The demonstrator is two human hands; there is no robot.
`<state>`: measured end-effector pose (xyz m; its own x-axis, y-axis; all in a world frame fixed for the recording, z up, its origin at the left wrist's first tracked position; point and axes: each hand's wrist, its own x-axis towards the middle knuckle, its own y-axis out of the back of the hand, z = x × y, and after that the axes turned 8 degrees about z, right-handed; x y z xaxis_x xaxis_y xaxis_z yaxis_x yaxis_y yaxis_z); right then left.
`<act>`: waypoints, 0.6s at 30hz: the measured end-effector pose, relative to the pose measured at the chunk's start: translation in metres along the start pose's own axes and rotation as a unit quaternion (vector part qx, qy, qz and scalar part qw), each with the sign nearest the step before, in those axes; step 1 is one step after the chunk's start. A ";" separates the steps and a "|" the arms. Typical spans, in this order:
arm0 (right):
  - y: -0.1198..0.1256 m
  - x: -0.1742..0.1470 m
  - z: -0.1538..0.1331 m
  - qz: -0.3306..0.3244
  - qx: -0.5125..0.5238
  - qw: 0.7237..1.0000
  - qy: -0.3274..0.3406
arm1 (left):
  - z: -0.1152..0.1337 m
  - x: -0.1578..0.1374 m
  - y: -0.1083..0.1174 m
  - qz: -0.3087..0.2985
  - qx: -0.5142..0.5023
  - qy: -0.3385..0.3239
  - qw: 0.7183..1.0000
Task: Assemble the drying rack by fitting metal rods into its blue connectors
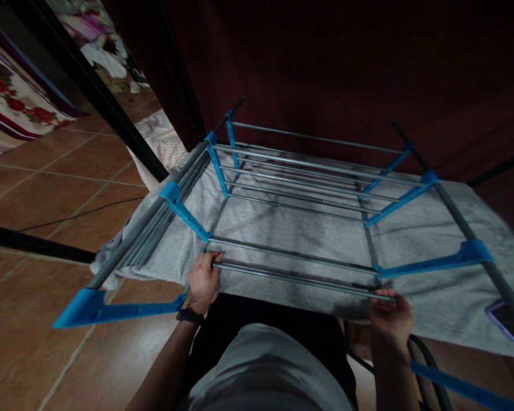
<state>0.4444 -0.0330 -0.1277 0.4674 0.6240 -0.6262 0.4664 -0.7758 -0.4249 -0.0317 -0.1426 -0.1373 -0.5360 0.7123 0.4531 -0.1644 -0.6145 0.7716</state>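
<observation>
A grey metal rod runs crosswise in front of me, close to the near edge of the cloth-covered surface. My left hand is closed around its left end, beside a thin side bar of a partly built rack. At the other end, the fingers of my right hand are curled around the rod. The rack has grey tubes and blue plastic brackets, with several crossbars spanning its far half. Another crossbar lies just beyond the held rod. One blue bracket juts out left of my left hand.
Several loose grey tubes lie bundled on the grey blanket at left. A phone rests at the right edge. Black poles cross on the left, above a tiled floor with a cable.
</observation>
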 end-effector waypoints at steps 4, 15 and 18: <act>0.002 0.004 0.000 0.012 0.018 1.000 -0.017 | 0.002 0.000 0.002 -0.018 0.008 0.000 1.000; 0.001 0.008 -0.009 0.019 0.021 0.999 -0.029 | -0.010 0.002 -0.007 -0.084 0.027 -0.030 0.996; 0.000 0.006 -0.012 0.001 0.018 1.000 -0.023 | -0.011 0.003 -0.007 -0.089 0.013 -0.046 0.995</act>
<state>0.4565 -0.0280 -0.1235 0.4328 0.6181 -0.6562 0.4378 -0.7805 -0.4463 -0.0413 -0.1401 -0.1465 -0.4220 0.8381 0.3456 -0.2278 -0.4670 0.8544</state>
